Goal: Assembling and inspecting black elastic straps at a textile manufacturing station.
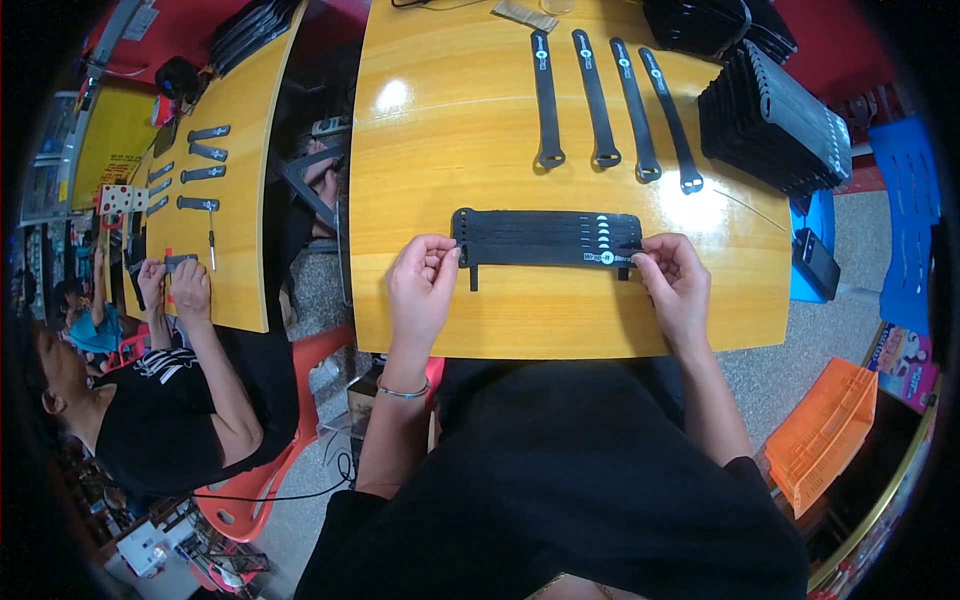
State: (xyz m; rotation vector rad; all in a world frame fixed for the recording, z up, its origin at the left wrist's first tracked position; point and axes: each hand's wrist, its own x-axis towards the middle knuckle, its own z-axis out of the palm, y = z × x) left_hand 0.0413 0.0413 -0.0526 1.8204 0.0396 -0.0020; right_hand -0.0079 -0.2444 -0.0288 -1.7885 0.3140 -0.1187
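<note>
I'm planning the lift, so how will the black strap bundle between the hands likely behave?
The bundle probably flexes, being long and thin. Its strips could shift against each other, since several separate edges show side by side. It seems unlikely to roll, being flat, with the left hand and right hand at opposite ends.
</note>
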